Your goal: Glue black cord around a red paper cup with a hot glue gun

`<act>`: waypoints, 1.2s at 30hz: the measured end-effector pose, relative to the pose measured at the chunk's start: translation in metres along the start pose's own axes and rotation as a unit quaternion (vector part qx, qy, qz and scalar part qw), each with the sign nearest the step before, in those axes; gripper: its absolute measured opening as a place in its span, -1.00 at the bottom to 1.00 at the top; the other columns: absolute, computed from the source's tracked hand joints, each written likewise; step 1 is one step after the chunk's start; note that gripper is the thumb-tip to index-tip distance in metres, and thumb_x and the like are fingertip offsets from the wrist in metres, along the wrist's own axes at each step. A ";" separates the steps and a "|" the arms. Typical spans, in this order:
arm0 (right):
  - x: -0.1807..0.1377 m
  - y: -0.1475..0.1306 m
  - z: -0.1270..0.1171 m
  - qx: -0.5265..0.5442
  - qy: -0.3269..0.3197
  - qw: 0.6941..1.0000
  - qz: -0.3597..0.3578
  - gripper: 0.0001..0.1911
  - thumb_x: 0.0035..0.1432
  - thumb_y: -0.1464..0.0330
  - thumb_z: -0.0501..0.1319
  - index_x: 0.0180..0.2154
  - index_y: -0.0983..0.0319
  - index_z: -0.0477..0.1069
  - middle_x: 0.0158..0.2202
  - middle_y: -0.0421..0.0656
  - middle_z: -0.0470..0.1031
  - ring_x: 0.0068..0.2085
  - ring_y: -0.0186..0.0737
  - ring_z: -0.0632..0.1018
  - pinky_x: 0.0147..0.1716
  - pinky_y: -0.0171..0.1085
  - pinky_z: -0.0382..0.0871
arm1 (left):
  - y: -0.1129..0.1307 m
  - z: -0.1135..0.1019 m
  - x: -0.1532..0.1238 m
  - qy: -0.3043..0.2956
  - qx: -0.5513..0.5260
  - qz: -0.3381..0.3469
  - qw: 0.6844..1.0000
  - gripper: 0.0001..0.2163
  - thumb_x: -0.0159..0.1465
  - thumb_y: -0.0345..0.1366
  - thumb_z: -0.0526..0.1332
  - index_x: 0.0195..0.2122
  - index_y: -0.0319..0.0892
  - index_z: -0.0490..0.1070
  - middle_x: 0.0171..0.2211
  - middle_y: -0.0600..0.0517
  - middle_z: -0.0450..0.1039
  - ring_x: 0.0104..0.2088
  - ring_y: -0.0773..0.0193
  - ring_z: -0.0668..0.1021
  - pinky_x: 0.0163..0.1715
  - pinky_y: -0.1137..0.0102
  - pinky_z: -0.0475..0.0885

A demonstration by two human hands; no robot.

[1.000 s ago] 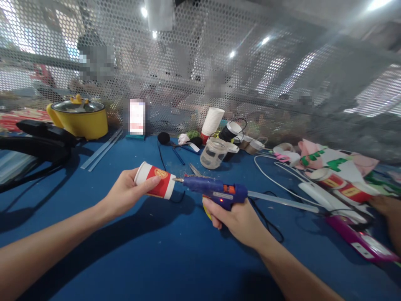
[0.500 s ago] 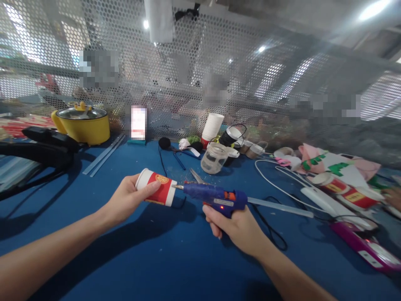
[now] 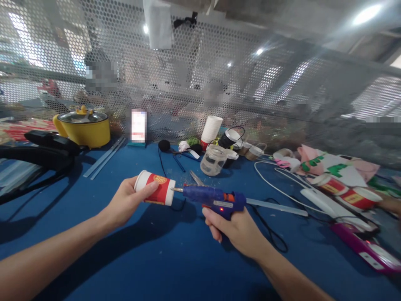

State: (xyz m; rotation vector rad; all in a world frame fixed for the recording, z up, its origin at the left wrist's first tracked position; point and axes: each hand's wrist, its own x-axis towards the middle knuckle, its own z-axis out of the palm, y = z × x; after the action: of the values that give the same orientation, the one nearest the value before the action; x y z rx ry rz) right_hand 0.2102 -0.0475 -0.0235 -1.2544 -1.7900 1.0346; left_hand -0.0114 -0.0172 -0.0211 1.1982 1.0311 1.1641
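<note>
My left hand (image 3: 128, 195) grips a red and white paper cup (image 3: 163, 193), which lies on its side in the air with its base toward the right. In my right hand (image 3: 232, 228) is a blue hot glue gun (image 3: 216, 198) with a small red light glowing on its body. The metal nozzle meets the edge of the cup's base, or sits just beside it; I cannot tell which. A clear glue stick (image 3: 277, 207) juts from the back of the gun. Scissors (image 3: 196, 178), partly hidden, lie behind the gun.
A clear plastic jar (image 3: 213, 161) stands behind the gun, near stacked paper cups (image 3: 212, 130). At left are a yellow pot (image 3: 89, 133) and loose glue sticks (image 3: 105, 158). A purple power strip (image 3: 365, 248), white cables and more red cups (image 3: 360, 198) occupy the right side.
The cup and glue gun stay in almost the same pose, nozzle at the cup's base. The view has shifted slightly. A person's hand at the far right has moved a little.
</note>
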 end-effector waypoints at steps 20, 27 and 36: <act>-0.001 0.001 -0.003 0.000 0.001 1.000 -0.016 -0.66 0.07 0.21 0.06 -0.64 0.24 0.22 -0.79 -0.29 0.23 -0.70 -0.41 0.32 -0.61 -0.38 0.28 | -0.002 -0.004 -0.001 -0.002 0.032 0.032 0.999 -0.83 0.01 -0.21 0.28 -0.45 -0.20 0.46 -0.49 0.05 0.54 -0.48 0.30 0.51 -0.43 0.47 0.40; -0.002 -0.001 -0.003 0.004 0.002 1.000 -0.004 -0.65 0.06 0.21 0.06 -0.66 0.24 0.20 -0.79 -0.28 0.23 -0.69 -0.40 0.32 -0.60 -0.36 0.29 | -0.004 -0.004 -0.002 -0.012 -0.008 0.036 0.999 -0.86 0.00 -0.25 0.29 -0.46 -0.21 0.48 -0.51 0.06 0.54 -0.49 0.34 0.50 -0.45 0.50 0.40; 0.001 -0.002 -0.001 0.014 0.007 1.000 0.004 -0.62 0.07 0.19 0.04 -0.68 0.24 0.19 -0.78 -0.26 0.24 -0.69 -0.39 0.32 -0.62 -0.35 0.28 | -0.004 -0.002 -0.003 -0.026 -0.013 0.036 0.999 -0.86 -0.01 -0.26 0.30 -0.44 -0.21 0.49 -0.52 0.05 0.53 -0.50 0.34 0.49 -0.45 0.51 0.39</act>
State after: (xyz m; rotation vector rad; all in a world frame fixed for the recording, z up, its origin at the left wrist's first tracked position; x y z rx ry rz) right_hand 0.2102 -0.0463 -0.0210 -1.2494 -1.7558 1.0493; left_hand -0.0131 -0.0204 -0.0255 1.2469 0.9372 1.1938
